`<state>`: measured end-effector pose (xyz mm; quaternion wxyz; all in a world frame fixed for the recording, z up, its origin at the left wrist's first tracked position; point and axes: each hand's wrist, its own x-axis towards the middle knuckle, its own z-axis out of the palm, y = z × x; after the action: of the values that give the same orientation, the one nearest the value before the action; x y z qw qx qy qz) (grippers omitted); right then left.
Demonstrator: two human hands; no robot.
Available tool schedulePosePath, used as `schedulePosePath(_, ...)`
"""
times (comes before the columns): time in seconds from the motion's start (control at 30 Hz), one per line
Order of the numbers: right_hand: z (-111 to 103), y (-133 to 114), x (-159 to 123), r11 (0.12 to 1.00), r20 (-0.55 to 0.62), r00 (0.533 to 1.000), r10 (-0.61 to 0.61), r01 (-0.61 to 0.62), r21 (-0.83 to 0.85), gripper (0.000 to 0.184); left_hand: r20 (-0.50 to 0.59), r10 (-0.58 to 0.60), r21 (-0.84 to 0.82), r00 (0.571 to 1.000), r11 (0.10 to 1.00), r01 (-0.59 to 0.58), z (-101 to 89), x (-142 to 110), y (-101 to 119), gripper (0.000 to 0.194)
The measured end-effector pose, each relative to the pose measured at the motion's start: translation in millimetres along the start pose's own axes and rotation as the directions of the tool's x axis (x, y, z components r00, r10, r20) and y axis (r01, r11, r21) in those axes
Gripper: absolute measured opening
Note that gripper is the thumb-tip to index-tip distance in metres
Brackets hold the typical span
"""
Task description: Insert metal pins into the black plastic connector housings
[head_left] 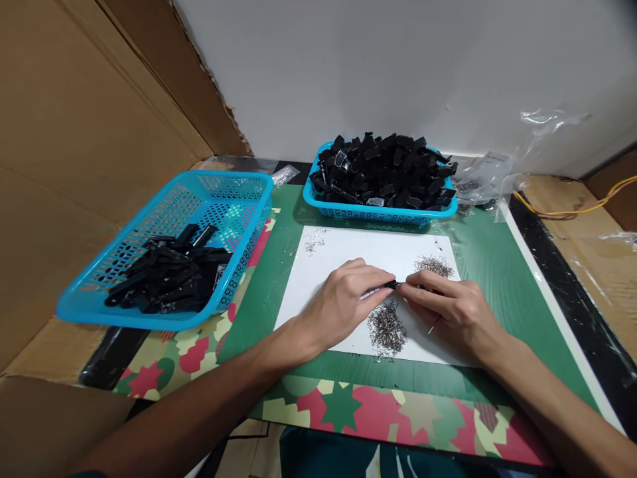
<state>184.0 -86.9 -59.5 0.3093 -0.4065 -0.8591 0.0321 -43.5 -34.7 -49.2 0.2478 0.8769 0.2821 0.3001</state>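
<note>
My left hand (pixel 343 302) and my right hand (pixel 450 309) meet over a white sheet of paper (pixel 323 279), fingers pinched together on a small black plastic piece (pixel 392 284) held between them. Just below the hands lies a pile of small metal springs (pixel 387 328). A second, thinner pile of springs (pixel 434 265) lies behind my right hand. The right fingertips hide whatever small part they may hold.
A blue basket (pixel 381 212) heaped with black plastic pieces stands behind the paper. A second blue basket (pixel 164 245), tilted at the left, holds fewer black pieces. Clear plastic bags (pixel 485 176) lie at the back right. Cardboard walls stand left. A yellow cable (pixel 572 212) runs at right.
</note>
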Motion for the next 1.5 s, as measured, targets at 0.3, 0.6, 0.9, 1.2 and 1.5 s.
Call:
schedulePosePath(0.3,-25,4,9,0.961,0.033,0.984,0.174,-0.177,0.21,0.027,-0.038,-0.006,-0.037,0.999,0.999,0.005,0.5,3,1,0.014)
schedulePosePath(0.6,-39,11,16,0.983,0.105,0.978,0.181,-0.178,-0.044,0.035,-0.018,0.069,0.068,0.997,0.995,-0.067,3.6,-1,1,0.013)
schedulePosePath(0.9,-37,-11,37,0.827,-0.143,0.852,0.504,-0.429,0.364,0.013,-0.037,0.151,0.16,0.988,0.977,-0.143,5.8,-1,3,0.011)
schedulePosePath(1.2,-6,-18,42,0.718,-0.114,0.8,0.589,-0.452,0.529,0.018,-0.012,0.152,0.164,0.988,0.975,-0.148,3.1,3,1,0.013)
schedulePosePath(1.5,-7,-19,35,0.734,-0.137,0.79,0.597,-0.469,0.492,0.015,-0.017,0.141,0.141,0.99,0.98,-0.137,6.0,3,0,0.014)
